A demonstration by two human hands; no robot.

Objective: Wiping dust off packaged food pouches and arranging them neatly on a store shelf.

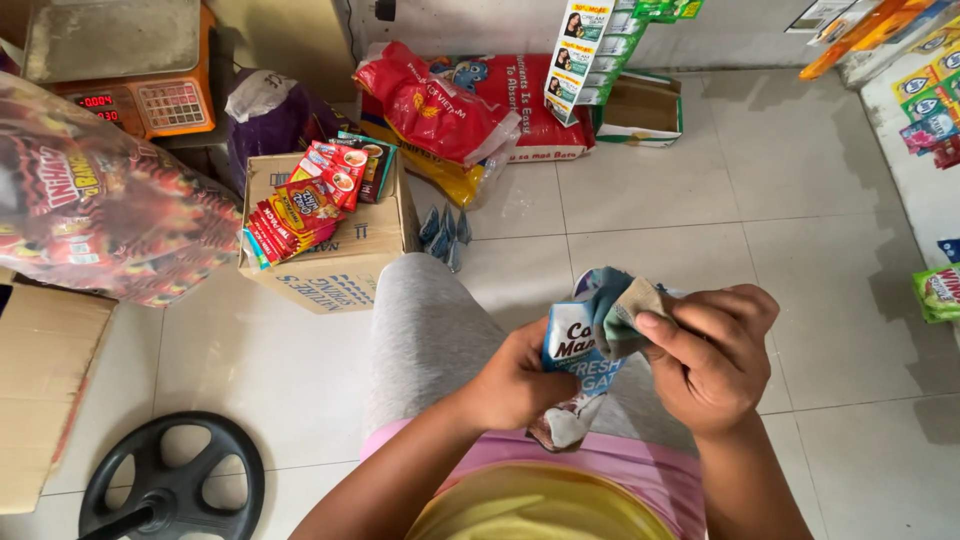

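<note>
Blue-and-white sachet pack [590, 350] sits over the lap, pinched between both hands: left hand [515, 385] grips its lower edge, right hand [715, 355] fingers [665, 335] clamp the top, steadying it; cardboard box [330, 245] at ten o'clock.

Looks like a small grocery shop, stockroom corner. There's a digital scale [120, 62] with a red readout, a carton [335, 245] topped with snack packets [305, 205], big sacks [450, 105] slumped on the tiled floor [800, 200], and sachet strips [585, 50] hanging by the wall.
</note>
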